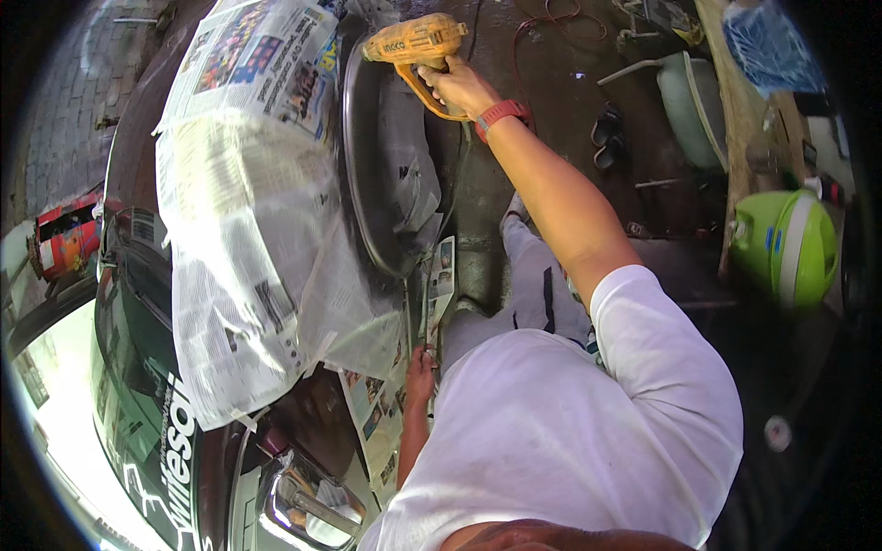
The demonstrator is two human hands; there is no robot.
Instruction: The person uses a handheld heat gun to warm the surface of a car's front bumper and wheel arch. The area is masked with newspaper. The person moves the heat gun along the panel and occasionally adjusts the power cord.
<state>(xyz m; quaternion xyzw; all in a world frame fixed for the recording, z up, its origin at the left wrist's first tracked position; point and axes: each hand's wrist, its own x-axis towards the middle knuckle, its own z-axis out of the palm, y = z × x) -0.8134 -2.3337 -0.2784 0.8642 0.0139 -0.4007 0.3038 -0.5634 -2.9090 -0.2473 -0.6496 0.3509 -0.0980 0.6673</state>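
Observation:
My right hand (459,87), with a red band at the wrist, is wrapped round the handle of a worn orange heat gun (418,39). The arm reaches far forward, and the gun's nozzle points left, close above the dark, curved wheel-arch edge (356,170) of a car. Newspaper sheets (248,184) cover the car panel beside it, and more paper (411,174) lies inside the arch. Low by my body, my left hand (421,372) is closed at the car's side, near a newspaper strip (377,418). Whatever its fingers hold is too small to make out.
The car's windshield (138,367) and chrome-edged side mirror (308,500) are at lower left. A red machine (69,239) stands beyond the car. To the right are a green container (785,248), dark sandals (606,136) and a wooden board (735,101). A thin red cord (551,18) lies on the floor.

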